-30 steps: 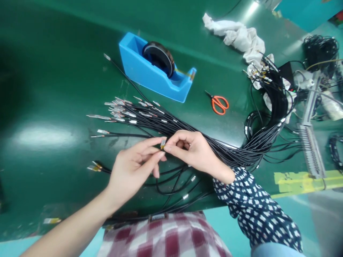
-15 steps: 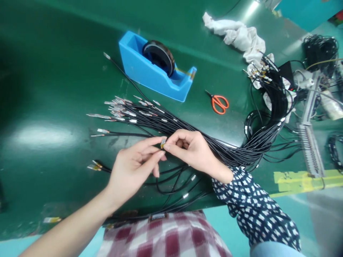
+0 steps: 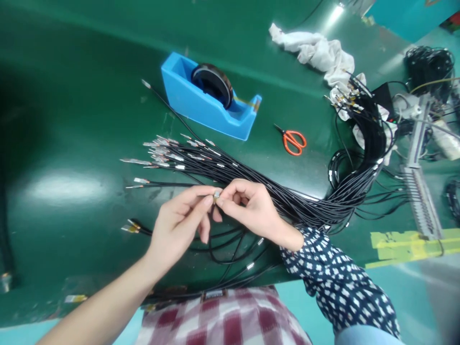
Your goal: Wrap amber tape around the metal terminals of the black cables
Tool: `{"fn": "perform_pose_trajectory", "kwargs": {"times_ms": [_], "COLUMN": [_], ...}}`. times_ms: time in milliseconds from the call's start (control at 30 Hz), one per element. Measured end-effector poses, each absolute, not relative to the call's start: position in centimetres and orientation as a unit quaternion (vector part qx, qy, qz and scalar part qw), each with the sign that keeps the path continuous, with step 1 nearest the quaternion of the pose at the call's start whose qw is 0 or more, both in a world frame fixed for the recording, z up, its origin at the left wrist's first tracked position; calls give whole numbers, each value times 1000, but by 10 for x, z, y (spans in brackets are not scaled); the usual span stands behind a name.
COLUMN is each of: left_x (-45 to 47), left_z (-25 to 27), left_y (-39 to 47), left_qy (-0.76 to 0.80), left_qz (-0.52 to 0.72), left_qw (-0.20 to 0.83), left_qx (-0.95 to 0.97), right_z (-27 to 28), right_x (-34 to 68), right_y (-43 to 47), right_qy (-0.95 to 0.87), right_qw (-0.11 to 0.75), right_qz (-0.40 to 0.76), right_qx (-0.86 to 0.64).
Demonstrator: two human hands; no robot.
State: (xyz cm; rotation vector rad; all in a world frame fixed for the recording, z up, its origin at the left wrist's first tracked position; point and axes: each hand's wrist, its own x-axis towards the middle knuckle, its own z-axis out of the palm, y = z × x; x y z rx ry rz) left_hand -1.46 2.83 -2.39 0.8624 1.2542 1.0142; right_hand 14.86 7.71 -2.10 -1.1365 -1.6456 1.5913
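My left hand [image 3: 181,218] and my right hand [image 3: 249,203] meet over the bench, pinching between their fingertips a small cable end [image 3: 216,195] with silver and yellowish tape on it. Fingers hide most of this end, and its black cable drops below the left hand. Just behind the hands runs a thick bundle of black cables [image 3: 251,177], their pale tips [image 3: 163,148] fanned out to the left. A few cable ends wrapped in amber tape [image 3: 132,226] lie left of my left hand.
Beyond the bundle stands a blue tape dispenser [image 3: 204,112] with a roll of amber tape [image 3: 215,84]. Orange-handled snips [image 3: 293,142] lie to its right. Farther right are a crumpled white cloth [image 3: 319,52], a grey slotted rack [image 3: 424,203] and yellow tape [image 3: 395,247] on the bench.
Both hands keep the same pinch, with the fingertips drawn closer together around the cable end. The view has shifted slightly.
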Motion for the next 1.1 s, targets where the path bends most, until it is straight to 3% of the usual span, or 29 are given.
{"fn": "perform_pose_trajectory", "kwargs": {"times_ms": [233,500,1100], "left_x": [-19,-19,-14], "left_z": [-29,-33,-35], "left_y": [31,29,28], "left_qy": [534,492,461], "left_qz": [397,418,421], "left_qw": [655,697,706], "left_qx": [357,313,335], "right_z": [-16,-16,-25], "right_x": [155,160,158], "right_y": [83,92,93], "right_qy": [-633,-607,-534], "right_qw": [282,276,290], "right_qz": [583,649,705], "right_qx": [-424,-367,-366]}}
